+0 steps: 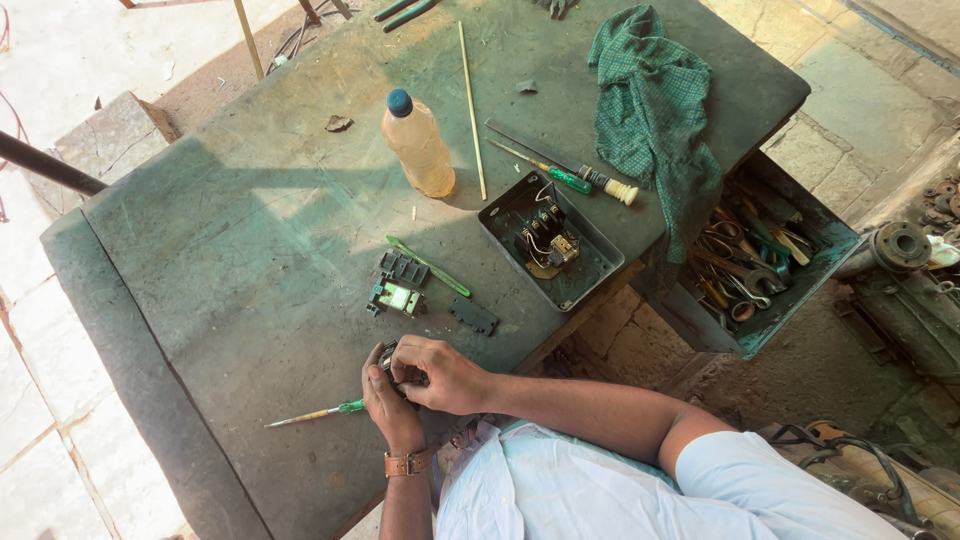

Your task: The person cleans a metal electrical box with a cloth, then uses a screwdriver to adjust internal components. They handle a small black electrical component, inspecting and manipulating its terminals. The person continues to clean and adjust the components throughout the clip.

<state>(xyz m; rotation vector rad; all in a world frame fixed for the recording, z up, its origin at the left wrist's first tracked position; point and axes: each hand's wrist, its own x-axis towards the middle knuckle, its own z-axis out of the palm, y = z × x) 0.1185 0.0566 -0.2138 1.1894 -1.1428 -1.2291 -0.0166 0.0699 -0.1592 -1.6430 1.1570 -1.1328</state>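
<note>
Leaning over a worn green tabletop (230, 250), a person cups a small dark electrical part (390, 358) at its near edge. Left hand (388, 400) closes underneath; right hand (445, 375) pinches it from above. It looks light, rigid, best gripped by its sides.

On the counter (230, 260): 1 plastic bottle (418, 145) w/ blue cap, 1 green checked cloth (652, 110), 1 open metal switch box (550, 240), 3 screwdrivers (545, 166) (2 green-handled, 1 pale-handled), 1 thin rod (471, 105), approx. 3 small dark parts (400, 282). 1 open drawer (750, 262) of tools, too jumbled to count.
</note>
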